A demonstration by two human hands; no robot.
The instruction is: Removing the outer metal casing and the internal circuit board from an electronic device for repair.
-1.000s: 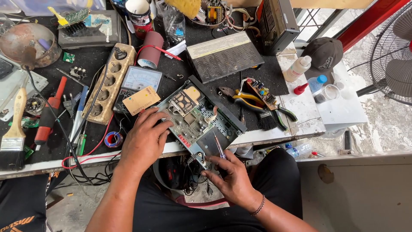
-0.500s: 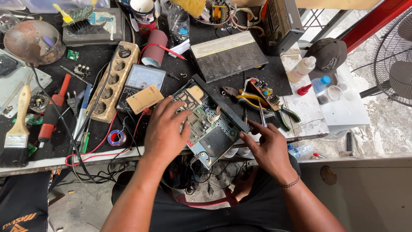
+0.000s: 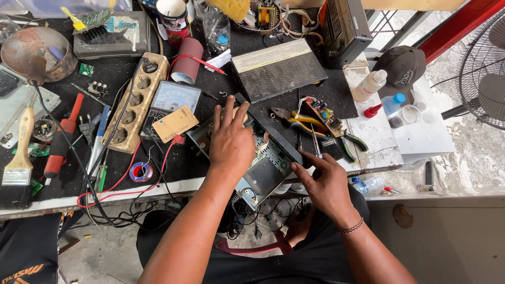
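Note:
An opened electronic unit with a green circuit board (image 3: 271, 158) lies tilted at the bench's front edge, overhanging it. My left hand (image 3: 230, 139) rests flat on top of the board, fingers spread, pressing it down. My right hand (image 3: 323, 181) is at the unit's right end, fingertips touching its black side frame (image 3: 268, 129); it holds no tool. Yellow-handled pliers (image 3: 315, 123) and a small black brush (image 3: 331, 148) lie just beyond my right hand.
A beige power strip (image 3: 138, 102), an analog meter (image 3: 173, 97) with a tan card, red and black wires (image 3: 121, 181), a paintbrush (image 3: 18, 158), a red screwdriver (image 3: 60, 144), a dark perforated cover (image 3: 279, 68), bottles (image 3: 368, 87) and a cap (image 3: 402, 66) crowd the bench. A fan (image 3: 484, 79) stands right.
My right hand rose from below the bench edge to the unit's right end. My left hand slid from the unit's left corner onto the middle of the board.

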